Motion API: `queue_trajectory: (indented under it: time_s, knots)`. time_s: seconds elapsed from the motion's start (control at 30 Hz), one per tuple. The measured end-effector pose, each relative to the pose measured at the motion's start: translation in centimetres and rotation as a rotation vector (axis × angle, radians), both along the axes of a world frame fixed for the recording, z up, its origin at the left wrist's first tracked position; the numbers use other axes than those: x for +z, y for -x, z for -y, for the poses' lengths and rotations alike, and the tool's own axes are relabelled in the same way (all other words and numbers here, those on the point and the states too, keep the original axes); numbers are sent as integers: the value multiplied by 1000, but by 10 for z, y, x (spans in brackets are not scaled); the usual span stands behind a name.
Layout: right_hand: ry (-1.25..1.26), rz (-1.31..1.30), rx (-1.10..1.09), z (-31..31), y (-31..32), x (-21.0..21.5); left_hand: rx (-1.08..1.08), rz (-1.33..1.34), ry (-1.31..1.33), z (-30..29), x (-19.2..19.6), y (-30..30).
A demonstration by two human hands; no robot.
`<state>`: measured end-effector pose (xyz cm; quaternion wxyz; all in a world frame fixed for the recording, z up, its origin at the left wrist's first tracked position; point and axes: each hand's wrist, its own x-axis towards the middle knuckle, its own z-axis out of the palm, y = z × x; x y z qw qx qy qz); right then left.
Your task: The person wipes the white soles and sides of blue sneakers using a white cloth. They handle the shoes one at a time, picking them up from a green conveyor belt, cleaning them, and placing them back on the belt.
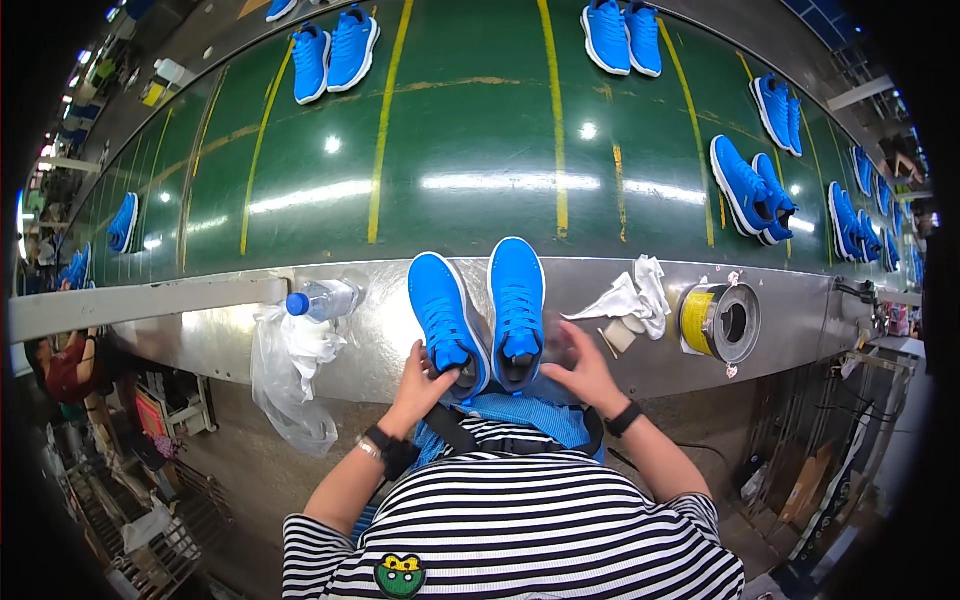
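Two bright blue lace-up sneakers with white soles stand side by side in front of me on a metal ledge (390, 345), toes pointing away. My left hand (422, 388) grips the heel end of the left sneaker (438, 305), its thumb at the collar and its fingers along the outer side. Just right of the right sneaker (517, 300), my right hand (588, 372) is open, thumb and fingers spread, and it holds nothing. Its fingertips are a little blurred.
Beyond the ledge runs a green conveyor belt (470, 130) carrying several pairs of blue sneakers. A water bottle (325, 300) and a plastic bag (290, 390) are on the left. White cloth (640, 295) and a round can (720, 322) with yellow sit right. A metal bar (150, 302) crosses far left.
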<state>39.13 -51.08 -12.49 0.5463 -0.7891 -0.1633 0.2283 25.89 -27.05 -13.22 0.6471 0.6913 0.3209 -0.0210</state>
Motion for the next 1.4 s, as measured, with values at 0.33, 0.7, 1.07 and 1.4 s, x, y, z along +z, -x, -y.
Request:
queue_trajectory:
  time_s: [0.33,0.7,1.07,1.4]
  knots:
    - [-174,-615,-228,-32,14,-34,156,-145,679,-33,-10,-12]
    - [-247,-664,-223,-21,11,-36,149,-140,771,-45,-21,-27]
    - [-334,-626,-221,-21,6,-54,126,-94,743,-49,-7,-41]
    - [-344,-734,-164,-27,3,-51,71,-54,733,-53,-12,-35]
